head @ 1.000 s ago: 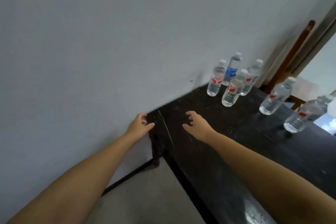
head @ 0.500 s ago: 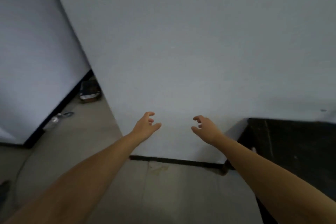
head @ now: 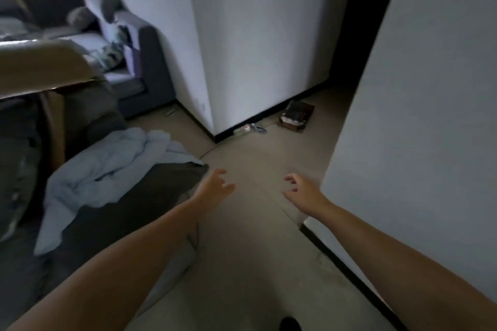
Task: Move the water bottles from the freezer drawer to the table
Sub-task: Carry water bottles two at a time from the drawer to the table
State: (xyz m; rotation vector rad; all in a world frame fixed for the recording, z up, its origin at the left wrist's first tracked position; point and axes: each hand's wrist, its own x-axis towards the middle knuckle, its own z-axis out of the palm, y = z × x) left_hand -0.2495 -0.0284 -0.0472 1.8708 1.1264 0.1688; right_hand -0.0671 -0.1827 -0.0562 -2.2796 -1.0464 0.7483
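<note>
No water bottle, table or freezer drawer shows in the head view now. My left hand (head: 213,187) is stretched out in front of me over the floor, fingers loosely spread, holding nothing. My right hand (head: 302,191) is held out beside it at the same height, fingers loosely curled and empty. Both forearms reach in from the bottom corners.
A white wall corner (head: 403,142) stands close on the right. A dark sofa with a pale blue blanket (head: 107,166) is on the left. A second white wall (head: 255,48) rises ahead, with a power strip (head: 242,129) and a small box (head: 295,115) at its base. The beige floor (head: 255,250) runs between them.
The view has swung left, away from the black table with its bottles, past the white wall, to the room with the sofa. Both hands stayed empty and held out in front.
</note>
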